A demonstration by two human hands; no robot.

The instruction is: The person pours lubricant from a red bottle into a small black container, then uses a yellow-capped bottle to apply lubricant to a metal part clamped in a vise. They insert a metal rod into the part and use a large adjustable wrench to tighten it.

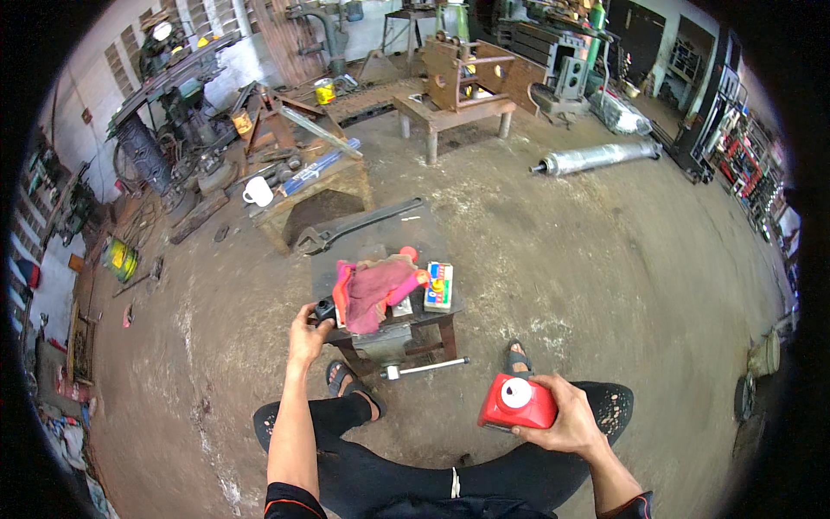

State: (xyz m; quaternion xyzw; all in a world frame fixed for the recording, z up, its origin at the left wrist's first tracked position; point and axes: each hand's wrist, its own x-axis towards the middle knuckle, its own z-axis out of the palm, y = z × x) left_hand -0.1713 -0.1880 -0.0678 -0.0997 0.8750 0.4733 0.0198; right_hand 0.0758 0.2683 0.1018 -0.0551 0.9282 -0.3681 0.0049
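Note:
My right hand (566, 415) grips a red plastic bottle (532, 405) above my right thigh. A white round top with a small dark hole faces up on it. My left hand (307, 337) is at the near left corner of a small metal table (389, 233), its fingers round a small black cap-like piece (325, 309). Right beside that hand lies a crumpled dull red and pink cloth (373, 292). To the right of the cloth is a colourful small box (438, 287). A red round piece (408, 253) sits behind the cloth.
A large adjustable wrench (363, 225) lies across the table's far part. From the table's front a metal bar handle (432, 368) sticks out near my feet. A white mug (258, 192) stands on a low bench behind left. A silver cylinder (596, 158) lies on the floor, far right.

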